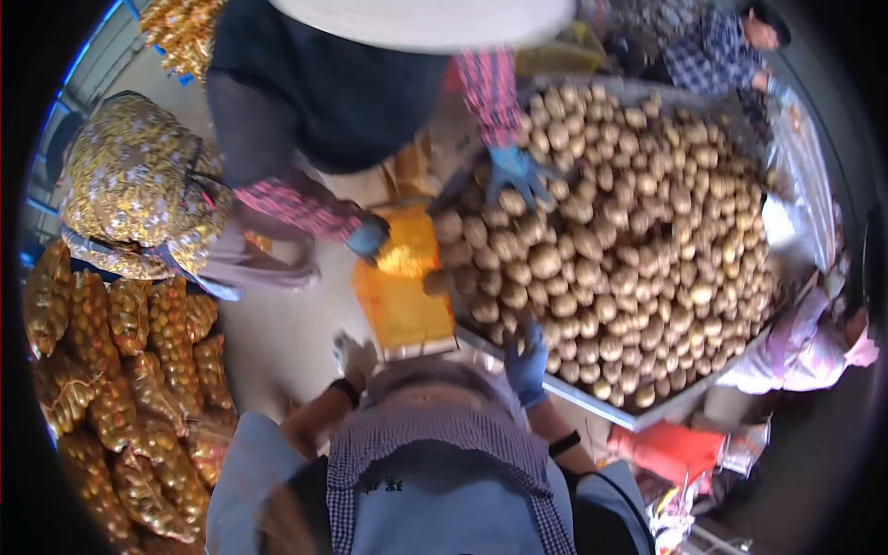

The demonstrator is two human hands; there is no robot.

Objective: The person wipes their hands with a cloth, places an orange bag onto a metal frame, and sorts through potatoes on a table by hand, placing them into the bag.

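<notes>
My right hand (527,368), in a blue glove, is at the near edge of a metal-rimmed table (592,398) heaped with potatoes (601,268). Its fingers point up and look apart, with nothing visible in them. My left hand (356,359), in a pale glove, is smeared by motion beside the lower left of an orange-yellow bag (407,310); its fingers cannot be made out. The bag hangs open against the table's left side. A dark potato (435,283) is at its right edge.
Opposite me, a person in a pale hat has one blue-gloved hand (523,176) on the potatoes and the other (368,238) at the bag's rim. Filled net sacks (139,398) are piled at left, near a person in patterned clothing (139,185). Others stand at right.
</notes>
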